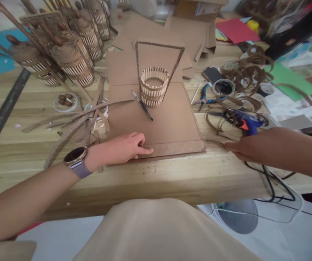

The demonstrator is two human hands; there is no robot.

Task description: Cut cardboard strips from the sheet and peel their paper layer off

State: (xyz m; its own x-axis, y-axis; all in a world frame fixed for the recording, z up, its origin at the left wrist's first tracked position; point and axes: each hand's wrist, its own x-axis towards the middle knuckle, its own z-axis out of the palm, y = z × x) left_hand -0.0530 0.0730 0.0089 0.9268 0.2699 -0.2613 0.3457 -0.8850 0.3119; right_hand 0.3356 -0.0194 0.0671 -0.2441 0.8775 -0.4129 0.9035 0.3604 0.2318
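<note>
My left hand (125, 148) rests on the near edge of a flat cardboard sheet (172, 119). Its index finger stretches out along the sheet's creased front strip, the other fingers bent. To the right, my right hand (249, 146) is closed and a little blurred; a thin brown strip (215, 142) runs to its fingertips. Just beyond that hand lies a blue glue gun (249, 123). On the sheet stands a small round basket (153, 88) of pale sticks and brown bands, with a tall angular handle (160, 44). A pen (143, 106) lies beside it.
Several stick-and-cardboard lanterns (71, 65) crowd the back left. Loose cardboard strips (77, 125) and a ring with brown beads (66, 102) lie nearer. At right are pliers (206, 97), a tape roll (223, 87), curled strips (248, 69) and cables (270, 185).
</note>
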